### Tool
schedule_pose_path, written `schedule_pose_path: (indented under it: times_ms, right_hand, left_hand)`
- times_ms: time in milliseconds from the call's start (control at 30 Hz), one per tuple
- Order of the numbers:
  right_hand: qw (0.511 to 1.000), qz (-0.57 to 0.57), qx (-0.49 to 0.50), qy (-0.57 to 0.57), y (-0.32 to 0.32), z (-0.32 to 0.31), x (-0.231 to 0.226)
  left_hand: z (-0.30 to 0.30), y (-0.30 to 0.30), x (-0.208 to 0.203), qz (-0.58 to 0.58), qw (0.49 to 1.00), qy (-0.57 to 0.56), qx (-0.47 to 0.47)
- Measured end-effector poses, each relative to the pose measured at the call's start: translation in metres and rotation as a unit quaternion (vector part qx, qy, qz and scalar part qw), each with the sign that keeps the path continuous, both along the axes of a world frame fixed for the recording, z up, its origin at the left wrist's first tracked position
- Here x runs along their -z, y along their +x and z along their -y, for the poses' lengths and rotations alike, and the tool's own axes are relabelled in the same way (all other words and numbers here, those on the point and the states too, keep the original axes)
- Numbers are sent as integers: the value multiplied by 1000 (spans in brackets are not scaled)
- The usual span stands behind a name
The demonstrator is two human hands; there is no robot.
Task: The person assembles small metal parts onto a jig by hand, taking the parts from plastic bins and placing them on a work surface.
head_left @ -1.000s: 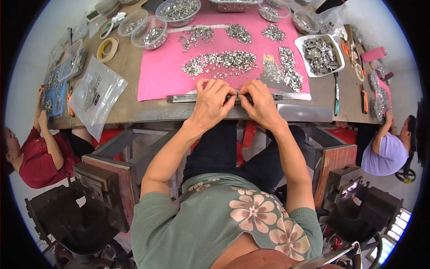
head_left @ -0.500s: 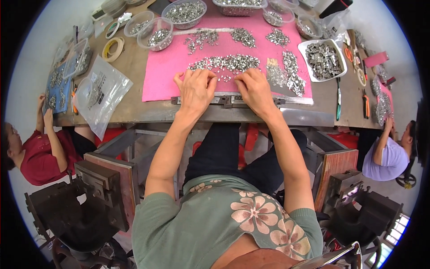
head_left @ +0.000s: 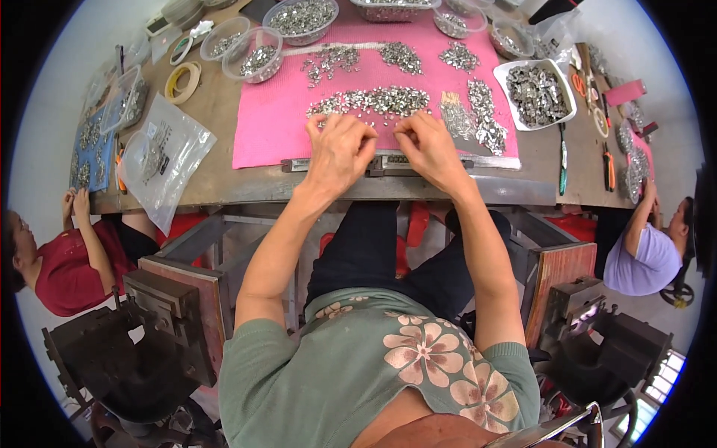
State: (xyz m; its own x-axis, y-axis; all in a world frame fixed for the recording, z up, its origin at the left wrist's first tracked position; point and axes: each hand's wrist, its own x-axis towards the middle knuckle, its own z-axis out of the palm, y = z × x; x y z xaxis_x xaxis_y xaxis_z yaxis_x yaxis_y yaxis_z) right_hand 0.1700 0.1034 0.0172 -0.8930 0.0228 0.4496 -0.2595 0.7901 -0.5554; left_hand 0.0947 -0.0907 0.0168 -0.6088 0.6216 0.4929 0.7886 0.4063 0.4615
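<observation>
Both hands are over the near edge of a pink ribbed mat (head_left: 261, 138). My left hand (head_left: 337, 155) is closed, thumb and fingers pinched beside a slim metal fixture (head_left: 390, 164) at the mat's front edge. Across a small gap, my right hand (head_left: 433, 153) is pinched as well. Whatever lies between the fingertips is too small to make out. Just beyond the hands spreads a long heap of small shiny metal pieces (head_left: 370, 102). Thin metal pins (head_left: 457, 119) and another strip of metal parts (head_left: 487, 119) lie right of my right hand.
A white tray of metal parts (head_left: 499, 72) stands right; clear tubs (head_left: 254, 78) line the back. Left are a tape roll (head_left: 173, 82) and a plastic bag (head_left: 175, 142). A green-handled tool (head_left: 563, 168) lies right. People work at both sides; dark machines flank me below.
My left hand has shifted a little right and nearer to me, its fingertips closer to the fixture's middle. The right hand stays pinched in nearly the same place. The view has shifted slightly.
</observation>
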Motion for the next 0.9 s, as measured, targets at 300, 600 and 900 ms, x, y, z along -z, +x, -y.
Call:
schedule_pose_path:
  times_ms: [300, 600, 900]
  right_hand:
    - [1000, 19, -14, -18, 47, -5, -5]
    - [999, 25, -27, -16, 38, -6, -8]
    - [995, -55, -16, 81, -39, 11, 17]
  left_hand:
    - [-20, 35, 4, -17, 998, 29, 57]
    - [-4, 15, 1, -9, 998, 34, -46]
    - [-11, -10, 10, -54, 987, -39, -144]
